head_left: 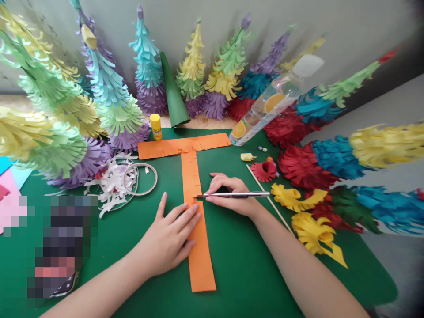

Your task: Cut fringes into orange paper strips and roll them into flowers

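Note:
An upright orange paper strip (202,265) lies on the green tabletop, with slits along the right edge of its upper part. My left hand (172,236) rests flat on the strip, fingers spread across its middle. In my right hand (232,194) is a slim silver and black craft knife (241,194), pinched near its tip. The tip touches the strip's right edge, just above my left fingertips. Across the strip's top end lies a second orange paper strip (159,149), also slit along one edge.
A glue stick (155,126), green paper cone (174,95) and plastic bottle (265,108) stand behind. White paper scraps (114,181) and a tape ring (155,179) lie left; a thin stick (271,201) and yellow fringed paper (314,232) right. Fringed paper trees (147,57) line the wall.

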The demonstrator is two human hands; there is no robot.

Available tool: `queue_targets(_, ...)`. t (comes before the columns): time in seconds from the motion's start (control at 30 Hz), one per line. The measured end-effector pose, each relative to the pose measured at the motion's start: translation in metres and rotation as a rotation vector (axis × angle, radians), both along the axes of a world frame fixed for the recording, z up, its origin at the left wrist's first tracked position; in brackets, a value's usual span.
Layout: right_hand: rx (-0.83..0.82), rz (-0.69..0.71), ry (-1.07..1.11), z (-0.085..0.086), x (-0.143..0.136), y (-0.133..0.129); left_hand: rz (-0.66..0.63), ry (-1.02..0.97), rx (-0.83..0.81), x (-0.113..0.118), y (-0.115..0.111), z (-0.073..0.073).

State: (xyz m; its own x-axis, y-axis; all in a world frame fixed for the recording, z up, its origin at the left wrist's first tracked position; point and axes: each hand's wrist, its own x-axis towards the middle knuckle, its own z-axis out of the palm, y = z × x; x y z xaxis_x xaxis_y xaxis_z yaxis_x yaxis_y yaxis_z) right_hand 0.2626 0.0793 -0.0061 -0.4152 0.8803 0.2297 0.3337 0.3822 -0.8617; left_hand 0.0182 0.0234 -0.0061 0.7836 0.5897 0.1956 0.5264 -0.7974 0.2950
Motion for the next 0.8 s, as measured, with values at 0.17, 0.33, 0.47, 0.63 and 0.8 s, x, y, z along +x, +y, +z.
queue_targets(0.17, 0.003, 0.004, 0.008, -0.0002, -0.0002, -0.0003, -0.003, -0.001, 0.009, -0.0004, -0.0003, -0.0002)
queue_targets(0.33, 0.043, 0.05, -0.087, -0.0004, -0.0032, -0.0009, -0.001, 0.003, 0.013, -0.0001, -0.0002, -0.0006)
queue_targets(0.47, 0.048, 0.047, -0.11, 0.0001, -0.0036, -0.0007, -0.004, 0.005, 0.009, 0.0001, 0.0003, -0.0012)
queue_targets(0.63, 0.064, 0.054, -0.129, 0.0021, -0.0045, -0.0013, -0.005, 0.01, 0.01, 0.0, 0.0001, -0.0012)
queue_targets(0.8, 0.07, 0.022, -0.077, 0.0024, -0.0046, -0.0018, -0.007, 0.006, 0.027, 0.0002, -0.0006, -0.0002)
